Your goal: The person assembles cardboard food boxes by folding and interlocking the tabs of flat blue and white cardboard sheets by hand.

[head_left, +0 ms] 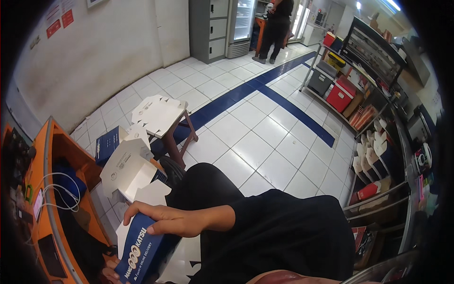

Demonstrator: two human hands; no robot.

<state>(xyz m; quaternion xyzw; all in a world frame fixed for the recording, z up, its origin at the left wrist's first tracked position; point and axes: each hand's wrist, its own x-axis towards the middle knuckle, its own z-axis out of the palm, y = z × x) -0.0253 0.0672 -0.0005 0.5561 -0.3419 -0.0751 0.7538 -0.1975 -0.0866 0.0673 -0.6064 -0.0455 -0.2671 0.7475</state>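
Observation:
A dark-blue cardboard food box with white inner flaps is tilted in front of me at the lower left. My right hand reaches across and is closed over its upper edge, with the thumb on the blue face. At the box's lower left end, my left hand grips the edge; part of it is hidden. Just beyond are white-lined open boxes, along with another blue box. Flat white box blanks lie on a brown stool.
An orange cabinet with a white cable stands close on my left. Along the right runs a metal rack holding a red bin and stacked folded boxes. A person stands far off beside a glass-door fridge.

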